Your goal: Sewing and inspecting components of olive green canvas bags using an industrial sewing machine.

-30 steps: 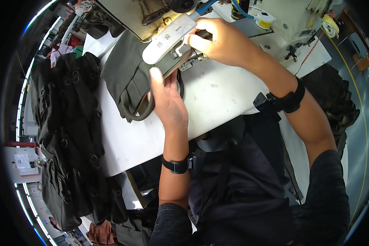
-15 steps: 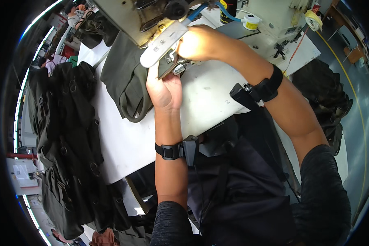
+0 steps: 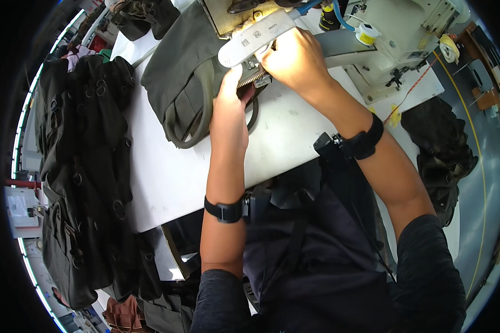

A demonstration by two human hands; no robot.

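My left hand [image 3: 230, 99] is closed on a dark olive fabric bag [image 3: 172, 83], thumb beside a brass-coloured zipper [image 3: 249, 79] and other fingers mostly hidden. The bag, with loop handles, lies on the white sewing table [image 3: 286, 130]. My right hand [image 3: 286, 55] is bent closed over the zipper's upper end at the sewing machine [image 3: 222, 14]; what its fingertips grip is hidden. Just above both hands, a silver lamp bar [image 3: 250, 39] on a blue flexible neck lights the work.
Dark bags [image 3: 80, 166] hang in a long pile at left; others [image 3: 439, 155] are heaped at right. A spray can [image 3: 329, 16] and small white container [image 3: 366, 33] sit by the machine. A reddish-brown bag [image 3: 122, 313] lies low at left; a chair [image 3: 480, 77] stands far right.
My left hand has turned from palm up to side-on and moved nearer the lamp. My right hand has curled inward and shifted lower relative to the lamp. The view has shifted slightly.
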